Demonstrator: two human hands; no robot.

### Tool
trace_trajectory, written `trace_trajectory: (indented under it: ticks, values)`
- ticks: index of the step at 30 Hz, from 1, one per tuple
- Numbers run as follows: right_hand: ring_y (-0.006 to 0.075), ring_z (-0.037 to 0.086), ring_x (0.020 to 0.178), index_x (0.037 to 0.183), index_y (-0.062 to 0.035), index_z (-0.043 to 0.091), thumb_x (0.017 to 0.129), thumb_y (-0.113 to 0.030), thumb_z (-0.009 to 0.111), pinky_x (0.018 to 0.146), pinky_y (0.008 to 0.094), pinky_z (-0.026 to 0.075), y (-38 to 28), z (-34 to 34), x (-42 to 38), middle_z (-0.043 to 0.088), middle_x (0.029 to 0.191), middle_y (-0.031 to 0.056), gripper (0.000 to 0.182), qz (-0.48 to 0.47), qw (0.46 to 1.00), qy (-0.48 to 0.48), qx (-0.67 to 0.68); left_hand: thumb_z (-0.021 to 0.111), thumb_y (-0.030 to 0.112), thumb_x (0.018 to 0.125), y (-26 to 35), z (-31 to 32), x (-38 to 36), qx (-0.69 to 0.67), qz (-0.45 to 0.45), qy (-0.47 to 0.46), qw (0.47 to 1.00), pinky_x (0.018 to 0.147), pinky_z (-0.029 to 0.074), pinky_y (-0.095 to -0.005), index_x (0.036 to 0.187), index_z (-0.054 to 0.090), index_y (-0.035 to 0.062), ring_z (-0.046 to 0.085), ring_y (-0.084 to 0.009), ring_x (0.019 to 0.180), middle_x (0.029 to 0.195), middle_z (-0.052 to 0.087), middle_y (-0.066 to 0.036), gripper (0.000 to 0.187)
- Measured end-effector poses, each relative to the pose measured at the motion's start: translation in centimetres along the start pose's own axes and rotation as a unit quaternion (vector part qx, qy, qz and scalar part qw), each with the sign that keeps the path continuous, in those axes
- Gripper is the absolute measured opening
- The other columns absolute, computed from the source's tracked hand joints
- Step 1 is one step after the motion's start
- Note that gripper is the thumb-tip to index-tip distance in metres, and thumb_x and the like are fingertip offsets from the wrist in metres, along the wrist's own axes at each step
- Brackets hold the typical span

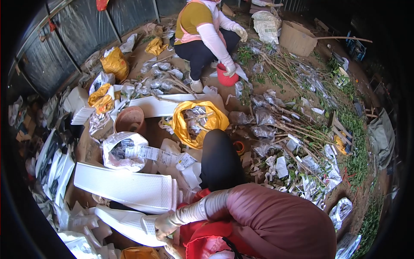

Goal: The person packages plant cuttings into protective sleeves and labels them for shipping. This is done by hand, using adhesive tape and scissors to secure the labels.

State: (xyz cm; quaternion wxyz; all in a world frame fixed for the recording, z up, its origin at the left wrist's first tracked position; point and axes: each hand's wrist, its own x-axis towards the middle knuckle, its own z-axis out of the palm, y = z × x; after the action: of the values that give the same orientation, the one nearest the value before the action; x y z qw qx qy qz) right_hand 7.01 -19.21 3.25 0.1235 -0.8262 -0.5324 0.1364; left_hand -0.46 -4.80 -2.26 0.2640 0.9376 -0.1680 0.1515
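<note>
My right hand (pixel 165 227), at the end of a maroon sleeve with a pale oversleeve, grips the near end of a white padded mailer (pixel 125 220). Just below it, part of my left hand (pixel 173 249) shows close to the same mailer's end; its fingers are mostly hidden. A stack of white padded mailers (pixel 125 183) lies just beyond. Past that stands a white bag (pixel 113 151) of clear plastic packets, with a strip of printed labels (pixel 148 153) over its edge. My dark-clad knee (pixel 220 157) rises in the middle.
A yellow sack (pixel 179 125) of bagged stems stands ahead, beside a brown pot (pixel 130 120). Across from me a person (pixel 202 34) with white gloves crouches at a red bucket (pixel 226 77). Cut branches (pixel 297 125) and plastic wraps cover the right; a cardboard box (pixel 297 39) stands behind.
</note>
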Motion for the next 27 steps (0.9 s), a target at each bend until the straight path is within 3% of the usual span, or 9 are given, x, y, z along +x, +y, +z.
trace_trajectory:
  ticks: [6,7,9,10,12,16,18,21,27]
  values:
    - [0.0313,0.054,0.107,0.122,-0.0096,0.05,0.077,-0.027,0.062,0.092,0.041,0.043,-2.4,1.0,-1.0,0.055,0.117,0.0178,0.049,0.289,0.866,0.239,0.33,0.058,0.015,0.08,2.1,-1.6,-1.3,-0.098,0.199,-0.088,0.971,0.053,0.04,-0.0335,0.103,0.058,0.0051,0.052,-0.0164,0.054,0.065,0.056,-0.004,0.026]
    - [0.0319,0.053,0.108,0.113,-0.0048,0.054,0.078,-0.023,0.061,0.091,0.0406,0.042,-3.2,-2.9,-2.3,0.057,0.112,0.0176,0.04,0.328,0.872,0.179,0.315,0.058,0.015,0.079,2.4,-1.1,-1.4,-0.147,0.137,-0.127,0.971,0.053,0.04,-0.0332,0.102,0.06,0.005,0.052,-0.0156,0.053,0.063,0.056,-0.003,0.024]
    - [0.0341,0.062,0.086,0.106,-0.0035,0.06,0.075,-0.024,0.062,0.082,0.0416,0.048,-1.1,5.6,1.2,0.064,0.091,0.0154,0.037,0.198,0.888,0.392,0.134,0.062,0.007,0.068,2.7,-0.6,-2.6,-0.276,-0.153,-0.194,0.929,0.051,0.034,-0.034,0.097,0.059,0.0075,0.044,-0.0196,0.046,0.053,0.044,-0.001,0.028]
    - [0.0335,0.064,0.083,0.098,-0.0027,0.065,0.079,-0.026,0.056,0.082,0.0428,0.048,-0.7,5.5,1.6,0.065,0.087,0.0171,0.031,0.345,0.917,0.002,0.201,0.063,0.006,0.067,2.6,-0.9,-2.8,-0.342,-0.187,-0.215,0.895,0.049,0.034,-0.0337,0.098,0.058,0.0068,0.044,-0.0192,0.046,0.054,0.043,-0.001,0.032]
    - [0.0312,0.066,0.078,0.09,0.0003,0.069,0.083,-0.019,0.051,0.071,0.0448,0.052,-0.6,5.0,0.7,0.068,0.085,0.0197,0.027,0.168,0.983,-0.065,-0.023,0.066,0.011,0.068,2.8,-1.5,-2.8,-0.463,-0.291,-0.236,0.803,0.046,0.034,-0.0319,0.099,0.057,0.0062,0.045,-0.0163,0.048,0.057,0.044,0.001,0.033]
    - [0.0329,0.066,0.082,0.089,-0.0055,0.071,0.084,-0.026,0.052,0.072,0.046,0.052,0.8,7.5,-1.2,0.068,0.091,0.0176,0.028,0.201,0.978,-0.017,0.046,0.066,0.035,0.081,5.4,-3.8,-1.6,-0.61,-0.564,-0.162,0.533,0.049,0.039,-0.0259,0.098,0.057,0.0065,0.048,-0.0091,0.055,0.066,0.05,0.004,0.035]
    - [0.0316,0.066,0.078,0.092,-0.0094,0.07,0.083,-0.026,0.054,0.072,0.0456,0.051,1.4,8.8,-1.3,0.068,0.083,0.0144,0.024,0.253,0.964,-0.023,0.08,0.063,0.04,0.085,3.2,-4.6,-3.0,-0.512,-0.447,-0.29,0.674,0.061,0.044,-0.0261,0.104,0.057,0.007,0.055,-0.0132,0.067,0.076,0.056,-0.001,0.039]
    - [0.0336,0.065,0.083,0.09,-0.0056,0.068,0.082,-0.029,0.06,0.078,0.0433,0.049,1.2,6.4,-2.3,0.066,0.084,0.0184,0.027,0.313,0.942,-0.021,0.123,0.073,0.024,0.071,3.6,-7.0,-3.1,-0.055,-0.032,-0.127,0.99,0.078,0.044,-0.0424,0.111,0.057,0.008,0.057,-0.031,0.089,0.1,0.058,-0.013,0.046]
    - [0.0332,0.061,0.094,0.104,0.0003,0.061,0.083,-0.014,0.057,0.08,0.0413,0.05,1.3,4.5,-5.2,0.062,0.1,0.0178,0.026,0.237,0.947,0.063,0.206,0.072,0.023,0.065,0.7,-2.4,-1.9,0.097,0.155,-0.115,0.976,0.096,0.04,-0.0494,0.122,0.057,0.0204,0.048,-0.0351,0.117,0.13,0.047,-0.017,0.058]
